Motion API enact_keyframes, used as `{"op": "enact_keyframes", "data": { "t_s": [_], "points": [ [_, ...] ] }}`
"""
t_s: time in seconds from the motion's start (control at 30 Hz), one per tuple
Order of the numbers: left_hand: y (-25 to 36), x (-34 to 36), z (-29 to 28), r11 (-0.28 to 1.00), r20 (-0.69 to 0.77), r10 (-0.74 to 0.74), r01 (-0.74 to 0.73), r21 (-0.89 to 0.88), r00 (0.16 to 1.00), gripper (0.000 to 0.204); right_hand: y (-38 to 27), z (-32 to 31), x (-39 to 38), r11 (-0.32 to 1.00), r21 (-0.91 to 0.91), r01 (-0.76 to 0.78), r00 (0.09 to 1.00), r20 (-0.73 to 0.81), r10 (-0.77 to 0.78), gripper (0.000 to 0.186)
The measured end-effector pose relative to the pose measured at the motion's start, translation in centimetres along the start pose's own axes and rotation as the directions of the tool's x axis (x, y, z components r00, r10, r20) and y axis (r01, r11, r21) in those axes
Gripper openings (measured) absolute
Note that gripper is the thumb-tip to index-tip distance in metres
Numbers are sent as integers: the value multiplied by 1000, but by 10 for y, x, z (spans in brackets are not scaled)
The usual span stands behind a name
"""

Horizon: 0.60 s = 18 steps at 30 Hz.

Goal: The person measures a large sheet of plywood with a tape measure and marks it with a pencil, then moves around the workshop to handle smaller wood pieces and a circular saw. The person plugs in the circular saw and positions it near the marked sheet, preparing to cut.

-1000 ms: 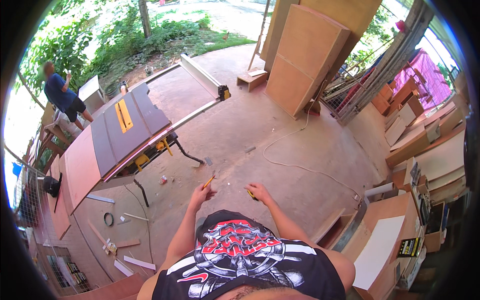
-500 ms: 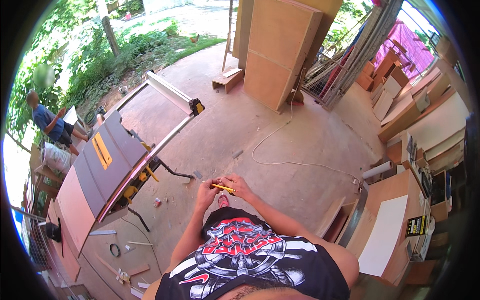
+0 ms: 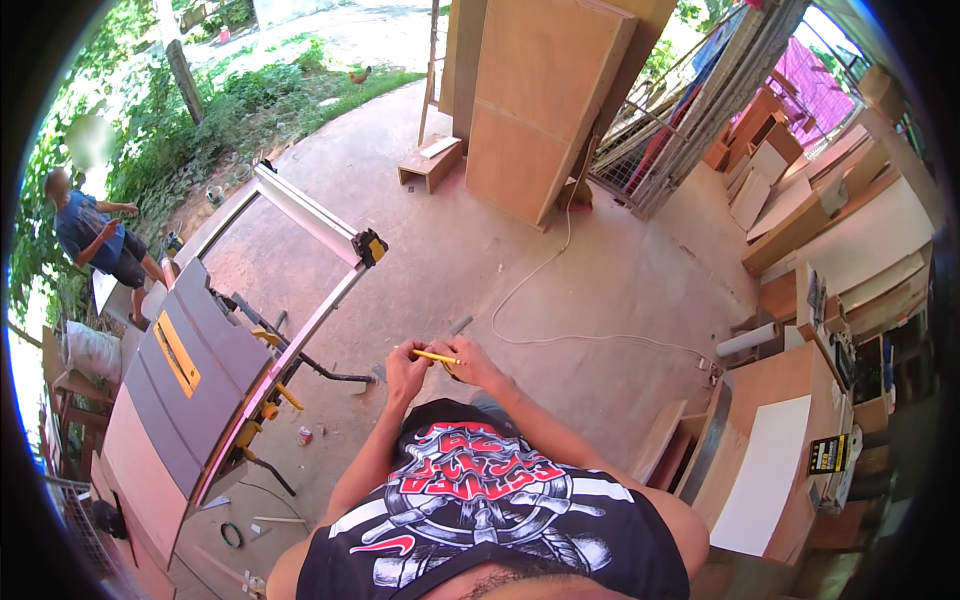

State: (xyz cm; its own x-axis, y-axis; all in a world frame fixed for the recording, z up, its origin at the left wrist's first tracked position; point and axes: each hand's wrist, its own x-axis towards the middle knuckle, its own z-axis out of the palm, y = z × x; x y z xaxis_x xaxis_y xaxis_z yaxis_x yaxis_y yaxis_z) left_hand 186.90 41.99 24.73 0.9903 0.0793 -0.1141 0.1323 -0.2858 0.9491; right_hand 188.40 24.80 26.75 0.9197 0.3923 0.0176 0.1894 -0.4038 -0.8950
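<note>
A yellow pencil [image 3: 437,357] stretches between my two hands, out in front of my body. My left hand [image 3: 404,368] is closed, its fingertips pinching the pencil's left end. The fingers of my right hand [image 3: 474,364] are curled in at the pencil's other end. Something small and dark shows under those right fingers, too small to make out. Beneath both hands lies the concrete floor.
To my left stands a table saw [image 3: 215,375] with a long rail. A tall wooden cabinet [image 3: 535,110] rises ahead, and a white cord [image 3: 540,270] trails across the floor. Wooden boxes and a white panel [image 3: 765,475] are at right. A person [image 3: 100,235] stands far left.
The view has shifted as my body moved forward. Both hands have come slightly up and left with the pencil, which tilts less. The person at far left has changed arm position.
</note>
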Motion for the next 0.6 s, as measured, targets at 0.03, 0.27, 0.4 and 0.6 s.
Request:
{"op": "enact_keyframes", "data": {
  "t_s": [0.03, 0.27, 0.4, 0.6],
  "points": [
    [1, 11, 0, 999, -16, 12, -13, -38, 1000, 18, 4, -3, 5, 997, -55, -45, 999, -12, 44, 38],
    [11, 74, -19, 971, -206, -47, -3, -237, 977, 21, 41, -43, 51, 979, -90, -182, 967, 162, 195, 38],
    [16, 108, -22, 970, -302, -63, -12, -241, 951, 20, 62, -66, 91, 988, -145, -48, 982, 176, 74, 36],
    [36, 163, 18, 990, -371, 117, -138, -30, 921, 24, 104, -132, 160, 975, -218, -35, 957, 273, 95, 33]
  ]
}}
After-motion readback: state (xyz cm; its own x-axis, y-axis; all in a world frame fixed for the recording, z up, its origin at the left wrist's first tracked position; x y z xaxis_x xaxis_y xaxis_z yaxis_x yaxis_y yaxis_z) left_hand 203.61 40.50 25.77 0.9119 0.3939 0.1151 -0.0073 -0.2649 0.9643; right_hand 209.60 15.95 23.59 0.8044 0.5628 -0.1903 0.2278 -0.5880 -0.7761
